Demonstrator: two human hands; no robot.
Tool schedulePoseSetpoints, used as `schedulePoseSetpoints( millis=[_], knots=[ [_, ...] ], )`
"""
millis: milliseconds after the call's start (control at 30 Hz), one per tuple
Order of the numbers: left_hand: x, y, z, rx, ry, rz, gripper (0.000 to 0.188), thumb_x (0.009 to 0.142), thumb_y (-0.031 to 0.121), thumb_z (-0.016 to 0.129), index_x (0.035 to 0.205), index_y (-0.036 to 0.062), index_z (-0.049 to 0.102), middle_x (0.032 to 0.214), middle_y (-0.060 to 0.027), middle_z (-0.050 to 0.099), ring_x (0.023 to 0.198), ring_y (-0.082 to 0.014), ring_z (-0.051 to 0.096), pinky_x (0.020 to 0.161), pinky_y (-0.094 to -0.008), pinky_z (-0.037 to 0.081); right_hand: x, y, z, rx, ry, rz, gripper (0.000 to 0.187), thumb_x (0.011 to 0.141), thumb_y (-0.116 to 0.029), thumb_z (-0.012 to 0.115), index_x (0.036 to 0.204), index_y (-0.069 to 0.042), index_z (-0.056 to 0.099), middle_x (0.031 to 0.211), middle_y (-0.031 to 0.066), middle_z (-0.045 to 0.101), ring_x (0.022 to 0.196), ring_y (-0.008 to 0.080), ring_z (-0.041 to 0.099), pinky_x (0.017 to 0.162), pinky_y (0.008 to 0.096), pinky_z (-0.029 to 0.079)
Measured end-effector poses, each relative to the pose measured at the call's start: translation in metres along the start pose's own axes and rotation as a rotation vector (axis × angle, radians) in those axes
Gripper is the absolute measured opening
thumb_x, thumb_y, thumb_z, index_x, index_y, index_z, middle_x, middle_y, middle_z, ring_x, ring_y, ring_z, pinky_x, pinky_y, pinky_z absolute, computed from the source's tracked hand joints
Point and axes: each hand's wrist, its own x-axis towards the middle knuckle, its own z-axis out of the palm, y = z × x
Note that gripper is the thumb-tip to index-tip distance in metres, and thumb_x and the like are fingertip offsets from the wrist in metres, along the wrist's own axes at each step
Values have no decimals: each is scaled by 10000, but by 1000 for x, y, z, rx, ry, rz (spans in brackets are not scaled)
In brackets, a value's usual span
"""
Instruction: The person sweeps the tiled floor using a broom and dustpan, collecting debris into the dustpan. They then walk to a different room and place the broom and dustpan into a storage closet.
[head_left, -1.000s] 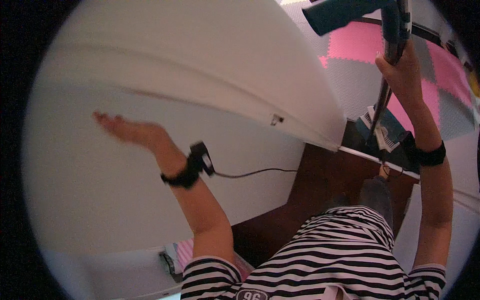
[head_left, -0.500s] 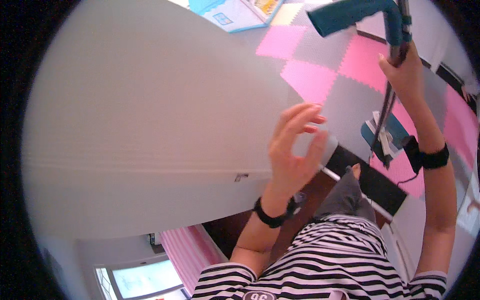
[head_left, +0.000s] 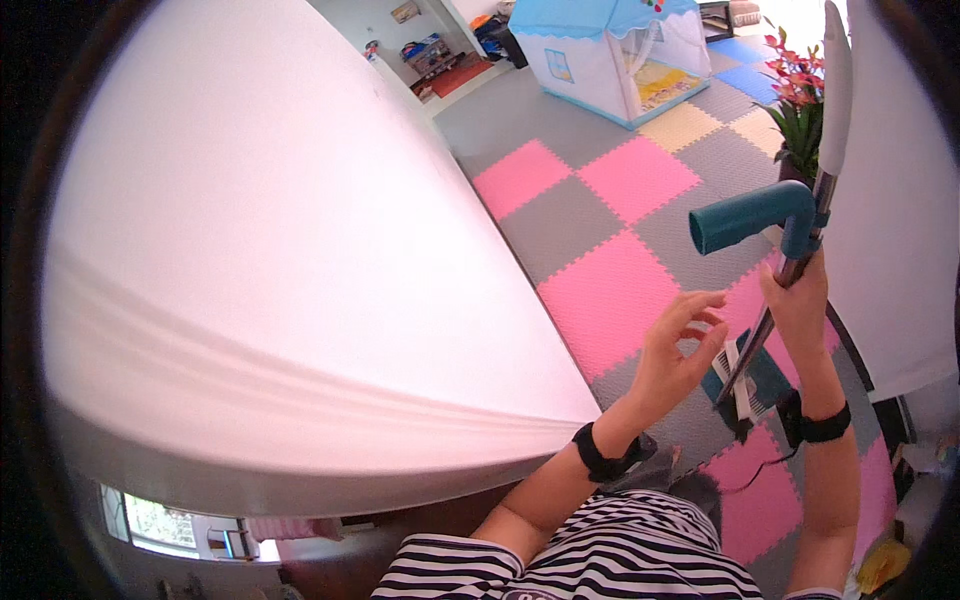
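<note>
My right hand is closed round the metal poles of a broom-and-dustpan set, held nearly upright in front of me on the right. Above that hand juts the dustpan's teal tube handle, and the broom's white grip rises higher. Down by the floor hang the teal dustpan and the pale broom head against it. My left hand is raised to the left of the poles, fingers curved and apart, with nothing in it. A black band circles each wrist.
A large white wall stands close on my left, a white panel on my right. Pink and grey foam mats cover the floor. Farther off are a blue-roofed play tent and a potted plant with red flowers.
My view has shifted forward past the wall, bringing the whole tent and the plant into sight. My left hand has come nearer to the right hand, which still grips the poles.
</note>
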Motion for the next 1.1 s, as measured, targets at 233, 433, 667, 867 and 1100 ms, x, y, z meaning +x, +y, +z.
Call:
schedulePoseSetpoints(
  millis=[233, 433, 667, 867, 1100],
  knots=[
    [-27, 42, 15, 17, 192, -52, 449, 835, 49, 690, 1257, 72, 540, 1146, -67, 607, 983, -147, 606, 783, -268, 517, -9, -32, -16, 168, -146, -43, 377, 760, -77, 671, 1051, -21, 439, 709, 95, 513, 587, 218, 554, 576, 340, 463],
    [-65, 93, 22, 158, 461, 313, 59, 878, -42, 608, 929, -61, 629, 865, -118, 645, 773, -153, 618, 698, -264, 511, -15, -43, -23, 255, -350, -183, 307, 747, -45, 639, 991, -49, 453, 684, 50, 477, 570, 161, 504, 559, 308, 450],
    [-65, 82, 38, 452, 664, 305, 364, 1011, 217, 436, 793, -25, 601, 705, -68, 618, 622, -122, 553, 609, -244, 445, -7, 38, 4, 355, -542, -208, 284, 788, -62, 645, 993, -59, 449, 714, 39, 469, 645, 150, 504, 606, 299, 445],
    [-51, 89, 34, 240, 475, -84, 368, 977, 248, 538, 1230, -20, 529, 947, -59, 628, 850, -116, 612, 781, -258, 490, -16, 59, 8, 423, -737, -236, 351, 770, -89, 685, 1019, -57, 440, 746, 57, 503, 669, 163, 516, 613, 315, 441],
    [-2, 135, 65, 366, 212, -307, 672, 934, 395, 591, 1390, -28, 337, 928, -112, 634, 851, -154, 601, 775, -269, 476, 20, 57, -23, 486, -877, -227, 400, 759, -111, 703, 1043, -48, 428, 762, 79, 524, 701, 192, 544, 649, 330, 465]
  ],
)
